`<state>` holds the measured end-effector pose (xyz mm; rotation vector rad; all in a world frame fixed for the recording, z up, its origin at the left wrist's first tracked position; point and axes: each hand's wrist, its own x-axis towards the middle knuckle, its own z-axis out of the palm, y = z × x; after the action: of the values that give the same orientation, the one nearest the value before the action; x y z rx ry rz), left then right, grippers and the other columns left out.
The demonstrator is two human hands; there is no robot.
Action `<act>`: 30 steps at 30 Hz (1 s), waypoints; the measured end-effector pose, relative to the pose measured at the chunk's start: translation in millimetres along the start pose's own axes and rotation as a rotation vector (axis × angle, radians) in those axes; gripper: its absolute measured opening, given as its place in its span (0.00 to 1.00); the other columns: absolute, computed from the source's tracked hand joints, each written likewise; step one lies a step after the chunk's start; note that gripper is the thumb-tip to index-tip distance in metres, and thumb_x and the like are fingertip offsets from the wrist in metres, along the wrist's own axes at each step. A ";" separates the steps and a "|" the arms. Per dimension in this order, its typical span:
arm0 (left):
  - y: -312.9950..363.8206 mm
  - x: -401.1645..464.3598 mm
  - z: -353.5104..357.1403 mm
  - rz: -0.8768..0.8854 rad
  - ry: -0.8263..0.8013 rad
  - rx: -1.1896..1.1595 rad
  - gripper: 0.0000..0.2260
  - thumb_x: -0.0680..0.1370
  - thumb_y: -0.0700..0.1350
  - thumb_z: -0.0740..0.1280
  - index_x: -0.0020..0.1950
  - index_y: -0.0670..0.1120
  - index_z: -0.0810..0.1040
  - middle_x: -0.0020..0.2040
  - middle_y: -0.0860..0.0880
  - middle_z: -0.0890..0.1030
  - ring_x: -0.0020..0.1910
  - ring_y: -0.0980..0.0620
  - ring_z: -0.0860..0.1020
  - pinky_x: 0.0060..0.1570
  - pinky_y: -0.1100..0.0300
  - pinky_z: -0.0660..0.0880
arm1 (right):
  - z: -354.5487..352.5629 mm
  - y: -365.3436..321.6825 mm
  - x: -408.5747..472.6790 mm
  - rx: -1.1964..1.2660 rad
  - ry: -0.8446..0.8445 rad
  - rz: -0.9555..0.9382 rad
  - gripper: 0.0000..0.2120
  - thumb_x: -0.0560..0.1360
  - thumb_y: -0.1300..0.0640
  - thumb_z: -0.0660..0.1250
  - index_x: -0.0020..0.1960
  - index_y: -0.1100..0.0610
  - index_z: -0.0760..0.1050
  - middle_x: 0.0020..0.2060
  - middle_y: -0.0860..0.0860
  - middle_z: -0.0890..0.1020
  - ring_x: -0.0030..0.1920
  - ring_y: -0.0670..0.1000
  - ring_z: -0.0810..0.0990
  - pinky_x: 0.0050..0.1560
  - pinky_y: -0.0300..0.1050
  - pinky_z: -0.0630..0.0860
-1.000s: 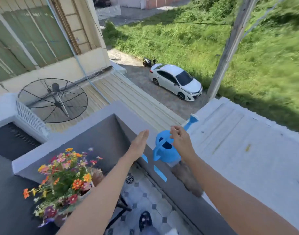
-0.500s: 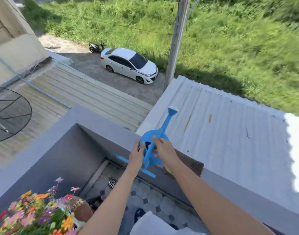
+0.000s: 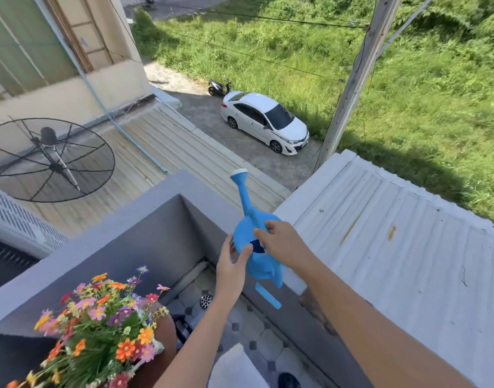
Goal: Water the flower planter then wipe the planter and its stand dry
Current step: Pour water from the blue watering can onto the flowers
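Note:
A blue watering can (image 3: pixel 257 261) with a white-tipped spout pointing up and away hangs in the air above the grey balcony wall (image 3: pixel 167 208). My right hand (image 3: pixel 279 245) grips it at the top by the handle. My left hand (image 3: pixel 230 264) holds its left side, thumb on the body. The flower planter (image 3: pixel 100 329), a brown pot full of orange, pink and purple flowers, stands at the lower left. Its stand is hidden.
A brown cloth (image 3: pixel 316 312) lies on the wall top to the right, beside blue tape strips (image 3: pixel 268 299). The tiled balcony floor (image 3: pixel 257 340) has a drain (image 3: pixel 206 300). Beyond the wall are roofs, a satellite dish (image 3: pixel 49 161) and a white car (image 3: pixel 265 121).
The watering can has come up off the wall top, its spout swinging left. My left hand has closed onto its side. The view has turned back left, showing the planter more fully.

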<state>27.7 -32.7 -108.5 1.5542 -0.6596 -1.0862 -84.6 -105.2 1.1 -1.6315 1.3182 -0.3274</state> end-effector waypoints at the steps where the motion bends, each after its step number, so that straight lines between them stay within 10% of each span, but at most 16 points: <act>1: 5.3 -4.1 -5.2 0.034 0.056 -0.003 0.22 0.78 0.54 0.69 0.72 0.54 0.71 0.64 0.56 0.80 0.59 0.63 0.79 0.54 0.65 0.77 | 3.0 -7.2 -1.6 -0.031 -0.032 -0.042 0.16 0.79 0.55 0.63 0.35 0.58 0.63 0.32 0.54 0.73 0.33 0.52 0.70 0.39 0.48 0.68; 7: 26.4 -46.7 -34.9 0.156 0.332 -0.069 0.20 0.82 0.46 0.65 0.74 0.49 0.68 0.65 0.54 0.79 0.56 0.68 0.79 0.49 0.72 0.75 | 21.4 -53.0 -21.0 -0.201 -0.231 -0.278 0.15 0.79 0.53 0.64 0.38 0.59 0.66 0.34 0.56 0.72 0.35 0.53 0.71 0.38 0.51 0.71; 16: 26.7 -132.6 -63.0 0.104 0.549 -0.195 0.32 0.73 0.67 0.69 0.74 0.60 0.66 0.64 0.57 0.80 0.61 0.55 0.80 0.60 0.45 0.78 | 58.2 -96.8 -66.8 -0.501 -0.423 -0.609 0.15 0.82 0.54 0.57 0.37 0.58 0.64 0.32 0.51 0.69 0.30 0.51 0.68 0.30 0.45 0.65; 25: 32.1 -197.0 -82.6 0.087 0.612 -0.214 0.18 0.82 0.57 0.61 0.72 0.58 0.68 0.64 0.56 0.78 0.59 0.62 0.79 0.49 0.67 0.76 | 94.5 -111.2 -104.9 -0.597 -0.492 -0.721 0.13 0.80 0.54 0.58 0.41 0.62 0.68 0.32 0.53 0.70 0.30 0.54 0.66 0.29 0.44 0.61; 30: 29.0 -208.0 -90.8 0.063 0.591 -0.221 0.19 0.81 0.59 0.61 0.69 0.55 0.71 0.63 0.51 0.79 0.61 0.52 0.79 0.53 0.57 0.75 | 112.4 -120.0 -112.6 -0.734 -0.414 -0.756 0.14 0.80 0.53 0.60 0.40 0.61 0.67 0.33 0.54 0.71 0.33 0.56 0.70 0.28 0.44 0.61</act>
<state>23.2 177.5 -18.2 1.5431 -0.1753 -0.5789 24.3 41.0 81.4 -2.6229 0.4615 0.0875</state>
